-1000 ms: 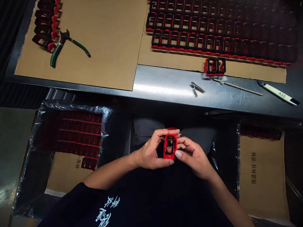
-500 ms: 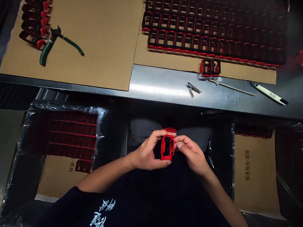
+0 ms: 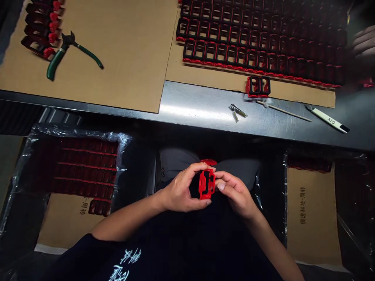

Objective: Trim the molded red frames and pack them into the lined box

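Observation:
Above my lap, a red plastic frame (image 3: 202,183) with a dark rectangular opening sits tilted in my left hand (image 3: 183,189), its fingers at the upper end and the thumb at the lower end. My right hand (image 3: 237,195) is closed at the frame's right edge, thumb and fingertips bent together against it; parts of those fingertips are hidden behind the frame. Just beyond the fingers, a second red piece (image 3: 208,161) shows between my knees, partly covered.
On the metal bench (image 3: 187,97) lie green-handled cutters (image 3: 68,41), nail clippers (image 3: 238,111), a thin stick (image 3: 288,111) and a white-handled knife (image 3: 331,119). Rows of red-black frames (image 3: 228,54) stand behind. Plastic-lined boxes flank me, with cardboard (image 3: 313,218). Another person's hand (image 3: 365,41) is at far right.
The red frame has turned slightly in my left hand, showing more of its side. Another person's hand has appeared at the right edge. The whole view has shifted a little.

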`<move>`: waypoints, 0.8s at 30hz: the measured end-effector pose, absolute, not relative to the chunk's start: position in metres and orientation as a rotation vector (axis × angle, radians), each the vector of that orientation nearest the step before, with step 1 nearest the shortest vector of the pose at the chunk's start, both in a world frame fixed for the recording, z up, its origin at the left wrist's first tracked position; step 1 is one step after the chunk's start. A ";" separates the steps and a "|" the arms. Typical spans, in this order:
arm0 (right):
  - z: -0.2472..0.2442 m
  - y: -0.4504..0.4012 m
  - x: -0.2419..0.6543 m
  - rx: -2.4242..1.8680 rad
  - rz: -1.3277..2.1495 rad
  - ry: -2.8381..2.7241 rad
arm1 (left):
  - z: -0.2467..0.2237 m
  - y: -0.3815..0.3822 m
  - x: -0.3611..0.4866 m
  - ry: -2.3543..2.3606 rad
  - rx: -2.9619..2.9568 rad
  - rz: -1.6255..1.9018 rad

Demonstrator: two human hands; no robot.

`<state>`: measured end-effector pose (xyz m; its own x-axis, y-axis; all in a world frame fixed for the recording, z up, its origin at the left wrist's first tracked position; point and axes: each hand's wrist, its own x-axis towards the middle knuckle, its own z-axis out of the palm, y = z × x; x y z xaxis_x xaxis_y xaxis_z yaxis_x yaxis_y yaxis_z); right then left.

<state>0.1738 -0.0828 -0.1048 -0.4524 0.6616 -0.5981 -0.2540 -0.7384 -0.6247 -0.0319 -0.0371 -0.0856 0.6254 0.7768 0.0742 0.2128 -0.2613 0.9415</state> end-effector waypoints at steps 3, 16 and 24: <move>-0.105 -0.083 0.175 -1.183 2.213 -0.635 | -0.085 -0.037 -0.033 0.820 1.829 0.649; -0.103 -0.081 0.176 -1.154 2.232 -0.729 | -0.087 -0.037 -0.031 0.772 1.719 0.679; -0.103 -0.077 0.173 -1.243 2.161 -0.704 | -0.088 -0.037 -0.028 0.711 1.588 0.731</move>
